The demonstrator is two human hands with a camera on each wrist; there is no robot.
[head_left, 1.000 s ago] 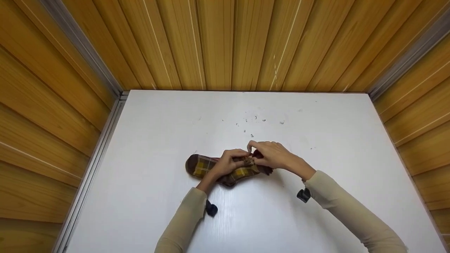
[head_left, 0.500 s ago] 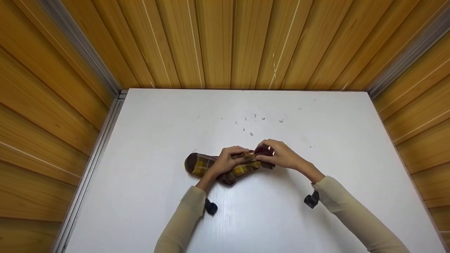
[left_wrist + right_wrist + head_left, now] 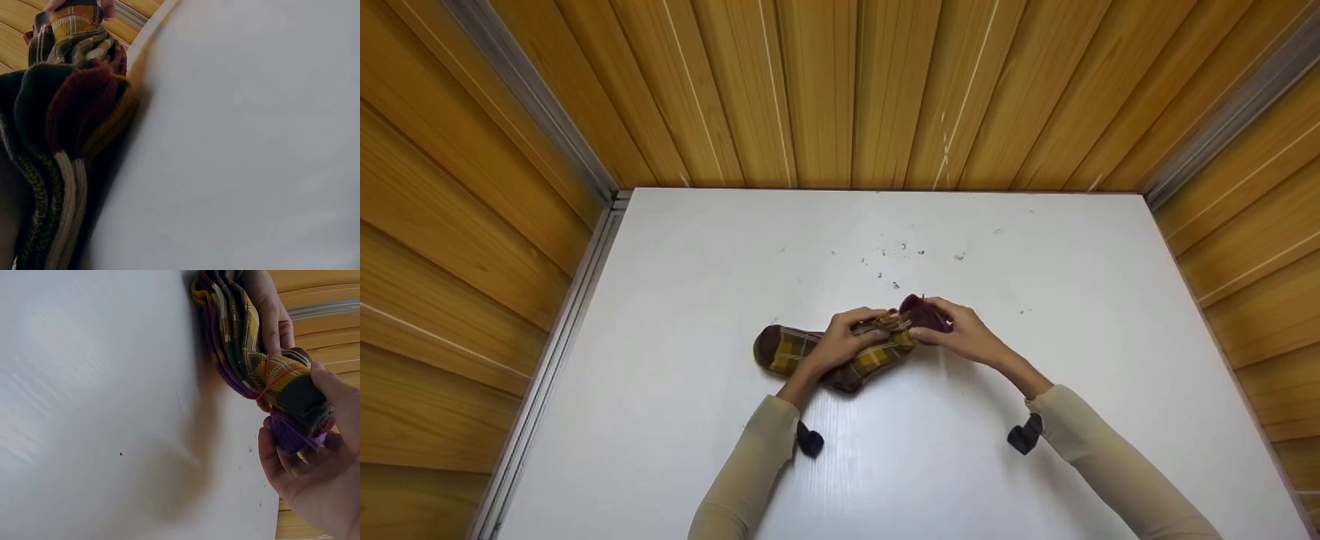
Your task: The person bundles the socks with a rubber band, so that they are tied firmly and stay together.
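Observation:
A bundle of several stacked plaid socks (image 3: 874,358) in brown, mustard and maroon lies across the table, toes to the left. Around the leg part near the cuffs runs a thin red rubber band (image 3: 281,379). My left hand (image 3: 840,343) grips the middle of the bundle from above, thumb on the near side. At the right end, my right hand (image 3: 969,335) holds the gathered cuffs (image 3: 928,313) between thumb and fingers. Purple and dark cuffs (image 3: 301,413) show inside the right hand in the right wrist view. Layered heels (image 3: 73,112) fill the left wrist view's side.
The white table (image 3: 697,262) has small dark scuffs (image 3: 896,285) beyond the hands. Wood-look panels (image 3: 810,90) wall the back and both sides. A small black device (image 3: 811,441) hangs at the left wrist, another black device (image 3: 1024,435) at the right.
My right hand has shifted right, from near the left fingertips to the cuff end. The maroon cuffs now stand out more between its fingers. My left hand stays nearly still on the socks.

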